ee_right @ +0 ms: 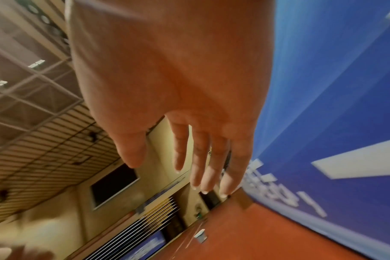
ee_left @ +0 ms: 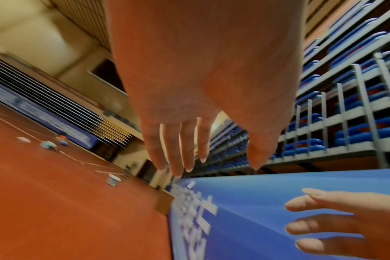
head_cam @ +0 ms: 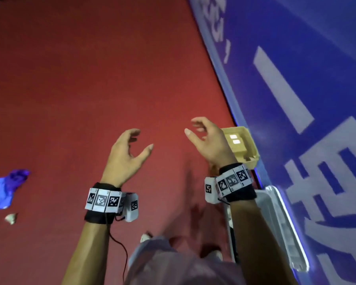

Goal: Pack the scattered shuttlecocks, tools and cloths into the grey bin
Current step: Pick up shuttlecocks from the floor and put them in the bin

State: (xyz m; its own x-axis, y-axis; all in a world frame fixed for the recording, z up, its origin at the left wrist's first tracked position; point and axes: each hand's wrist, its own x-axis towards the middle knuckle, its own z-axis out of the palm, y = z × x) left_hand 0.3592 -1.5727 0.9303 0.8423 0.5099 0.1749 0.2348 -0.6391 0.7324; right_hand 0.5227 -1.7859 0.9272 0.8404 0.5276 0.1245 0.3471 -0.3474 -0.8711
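Bin (head_cam: pixel 284 229) — a pale grey, clear-rimmed tub, as far as the head view shows — sits nearest, by the person's right forearm, tight against the foot of the blue banner (head_cam: pixel 317 58); parked at the floor's edge it is probably out of the walking path. Both hands are raised over the red floor (head_cam: pixel 90 79) and hold nothing: the left hand (head_cam: pixel 124 159) has loosely curved fingers and its thumb spread, the right hand (head_cam: pixel 208 140) is likewise slack. They look to be between pickups. A blue cloth (head_cam: pixel 4 188) and a small white scrap (head_cam: pixel 11 218) lie at the left edge, unpacked. Beyond the right hand a tan carton (head_cam: pixel 243 147) rests against the banner. Farther off, small cups (ee_left: pixel 114 179) dot the floor. The banner's white lettering is too blurred to read.
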